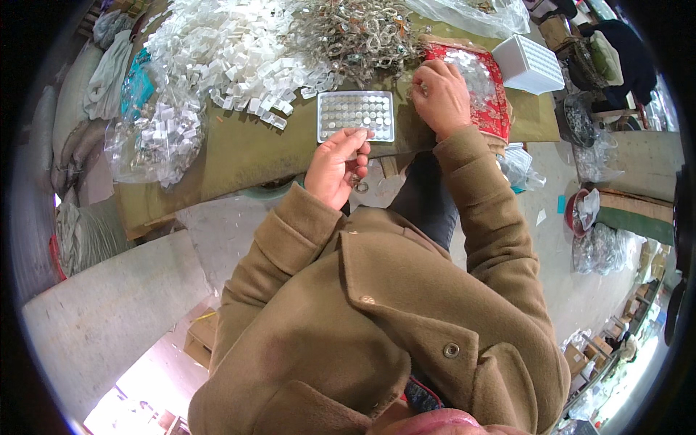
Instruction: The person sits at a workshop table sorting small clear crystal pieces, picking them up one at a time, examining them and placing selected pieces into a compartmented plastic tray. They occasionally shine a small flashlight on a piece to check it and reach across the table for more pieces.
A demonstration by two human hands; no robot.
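From here I see the left hand (335, 168) holding a dangling metal ring (361, 187) at the worktop's (254, 154) rectangular pale tray (355, 93) of round discs (357, 116); the right hand's (441, 96) grip I can't tell.

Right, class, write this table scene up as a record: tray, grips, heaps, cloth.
Tray: white, with rows of pale round pieces
Cloth: red, patterned, with clear-looking pieces on it
Left grip: over the tray's near edge; hold unclear
Right grip: fingers bent, at the cloth's left edge; hold unclear
Left heap: small white box-like pieces
Right heap: tangled grey-brown pieces
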